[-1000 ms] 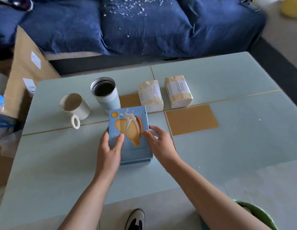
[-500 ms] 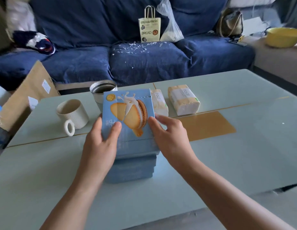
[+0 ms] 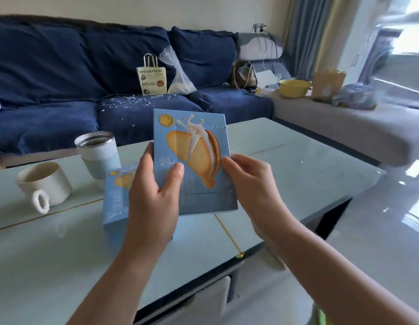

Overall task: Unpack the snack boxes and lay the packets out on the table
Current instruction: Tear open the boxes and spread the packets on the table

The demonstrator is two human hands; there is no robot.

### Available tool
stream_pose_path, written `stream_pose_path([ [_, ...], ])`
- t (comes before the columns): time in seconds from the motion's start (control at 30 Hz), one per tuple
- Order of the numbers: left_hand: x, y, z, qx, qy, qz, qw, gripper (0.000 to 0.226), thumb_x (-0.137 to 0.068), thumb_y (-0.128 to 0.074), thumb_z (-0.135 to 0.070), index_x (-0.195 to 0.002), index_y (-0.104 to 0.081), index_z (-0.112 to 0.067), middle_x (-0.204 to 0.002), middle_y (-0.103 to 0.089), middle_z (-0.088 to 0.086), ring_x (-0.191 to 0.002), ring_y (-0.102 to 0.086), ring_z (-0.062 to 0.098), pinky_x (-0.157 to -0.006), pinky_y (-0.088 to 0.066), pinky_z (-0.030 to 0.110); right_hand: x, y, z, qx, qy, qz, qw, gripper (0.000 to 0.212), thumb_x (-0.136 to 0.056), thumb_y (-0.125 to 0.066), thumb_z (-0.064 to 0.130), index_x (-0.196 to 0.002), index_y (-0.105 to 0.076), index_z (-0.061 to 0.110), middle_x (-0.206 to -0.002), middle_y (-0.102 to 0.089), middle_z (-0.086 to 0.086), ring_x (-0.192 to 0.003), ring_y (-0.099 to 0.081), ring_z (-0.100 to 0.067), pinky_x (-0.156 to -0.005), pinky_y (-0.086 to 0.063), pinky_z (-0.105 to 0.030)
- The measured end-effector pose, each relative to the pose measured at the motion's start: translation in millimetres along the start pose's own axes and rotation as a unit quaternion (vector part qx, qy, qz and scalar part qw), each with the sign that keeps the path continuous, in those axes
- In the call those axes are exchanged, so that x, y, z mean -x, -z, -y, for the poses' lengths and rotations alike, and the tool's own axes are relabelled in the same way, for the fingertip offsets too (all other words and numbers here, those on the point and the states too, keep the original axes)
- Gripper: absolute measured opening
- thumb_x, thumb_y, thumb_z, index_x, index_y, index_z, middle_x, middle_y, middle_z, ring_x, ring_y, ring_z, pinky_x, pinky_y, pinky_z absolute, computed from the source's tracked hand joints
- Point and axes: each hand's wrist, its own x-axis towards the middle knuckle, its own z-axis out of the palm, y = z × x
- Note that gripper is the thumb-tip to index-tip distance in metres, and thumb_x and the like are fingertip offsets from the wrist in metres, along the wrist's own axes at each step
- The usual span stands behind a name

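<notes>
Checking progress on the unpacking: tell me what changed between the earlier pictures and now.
Both hands, left hand and right hand, lifted the top snack box off the stack and hold it upright above the table. The remaining box, mug and tumbler stayed put.

Mug [image 3: 43, 182] beside tumbler [image 3: 98, 154]; sofa [image 3: 63, 90] behind.

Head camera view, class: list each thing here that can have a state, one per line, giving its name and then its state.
Held snack box: lifted off the table, still sealed, gripped at both side edges.
Second snack box: lying on the table, closed.
Left hand: grips the held box's left edge.
Right hand: pinches its right edge.
Tumbler: upright, lid off.
White mug: upright.
Bread bag: standing on the sofa.
</notes>
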Motion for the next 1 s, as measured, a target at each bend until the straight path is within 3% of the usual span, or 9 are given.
stream_pose_path([
  [0.07,13,-10,-5,0.026,-0.005,0.028,0.999,0.026,-0.094,-0.059,-0.018,-0.12,-0.058,-0.02,-0.103,-0.069,-0.008,-0.093,-0.065,0.006,-0.082,-0.051,0.022,19,20,1,-0.027,-0.013,-0.02,0.999,0.031,-0.086,-0.054,0.027,-0.086,-0.065,-0.002,-0.073,-0.06,-0.017,-0.069,-0.05,-0.017,-0.066,-0.04,-0.033],
  [0.27,54,-48,-13,0.093,0.035,0.133,0.986,0.037,-0.091,-0.063,-0.022,-0.127,-0.052,-0.023,-0.113,-0.064,-0.009,-0.097,-0.061,-0.001,-0.08,-0.051,0.014,68,80,-6,-0.028,-0.056,-0.108,0.992,0.025,-0.097,-0.054,0.013,-0.081,-0.072,0.016,-0.066,-0.069,0.008,-0.062,-0.061,-0.005,-0.059,-0.048,-0.025],
  [0.37,77,-68,-10,0.11,0.085,0.202,0.97,0.04,-0.091,-0.064,-0.027,-0.129,-0.049,-0.026,-0.117,-0.062,-0.008,-0.101,-0.062,0.004,-0.08,-0.057,0.025,91,103,-21,-0.034,-0.086,-0.167,0.982,0.018,-0.096,-0.057,0.013,-0.087,-0.071,0.017,-0.066,-0.072,0.01,-0.059,-0.065,0.0,-0.053,-0.05,-0.018],
  [0.5,100,-87,4,0.118,0.138,0.275,0.944,0.04,-0.092,-0.064,-0.027,-0.129,-0.05,-0.028,-0.115,-0.061,-0.01,-0.102,-0.064,0.011,-0.085,-0.058,0.041,114,120,-51,-0.033,-0.153,-0.212,0.965,0.014,-0.097,-0.056,0.015,-0.096,-0.07,0.012,-0.071,-0.073,0.006,-0.065,-0.068,-0.008,-0.054,-0.052,-0.024],
  [0.63,114,-104,21,0.087,0.159,0.324,0.929,0.042,-0.092,-0.064,-0.028,-0.132,-0.051,-0.028,-0.117,-0.064,-0.005,-0.1,-0.066,0.012,-0.086,-0.058,0.038,128,125,-75,-0.083,-0.232,-0.243,0.938,0.012,-0.097,-0.056,0.017,-0.105,-0.063,0.012,-0.096,-0.069,-0.008,-0.089,-0.066,-0.023,-0.077,-0.057,-0.044],
  [0.7,122,-110,25,0.075,0.167,0.356,0.916,0.046,-0.089,-0.068,-0.027,-0.133,-0.052,-0.027,-0.112,-0.068,-0.005,-0.097,-0.068,0.011,-0.083,-0.058,0.033,130,128,-84,-0.1,-0.251,-0.258,0.927,0.009,-0.095,-0.056,0.013,-0.103,-0.06,0.012,-0.1,-0.067,-0.011,-0.092,-0.065,-0.026,-0.083,-0.056,-0.046],
  [0.77,127,-112,27,0.083,0.193,0.398,0.893,0.063,-0.081,-0.077,-0.021,-0.135,-0.047,-0.03,-0.112,-0.068,-0.004,-0.098,-0.067,0.01,-0.082,-0.057,0.027,127,133,-94,-0.098,-0.259,-0.274,0.921,0.021,-0.092,-0.058,0.012,-0.113,-0.06,0.009,-0.105,-0.067,-0.014,-0.096,-0.066,-0.028,-0.083,-0.057,-0.046],
  [0.87,124,-114,33,0.072,0.184,0.466,0.863,0.099,-0.066,-0.088,-0.012,-0.144,-0.031,-0.036,-0.117,-0.064,-0.007,-0.102,-0.065,0.008,-0.085,-0.055,0.026,124,139,-99,-0.099,-0.272,-0.279,0.916,0.032,-0.087,-0.058,0.012,-0.118,-0.06,0.005,-0.106,-0.067,-0.019,-0.09,-0.065,-0.029,-0.066,-0.057,-0.035],
  [1.0,117,-126,40,0.038,0.151,0.492,0.857,0.116,-0.058,-0.093,-0.017,-0.147,-0.022,-0.037,-0.119,-0.06,-0.011,-0.104,-0.062,0.004,-0.083,-0.052,0.019,123,149,-101,-0.103,-0.266,-0.273,0.919,0.014,-0.087,-0.054,0.008,-0.095,-0.066,0.006,-0.087,-0.066,-0.012,-0.079,-0.062,-0.024,-0.066,-0.055,-0.036],
])
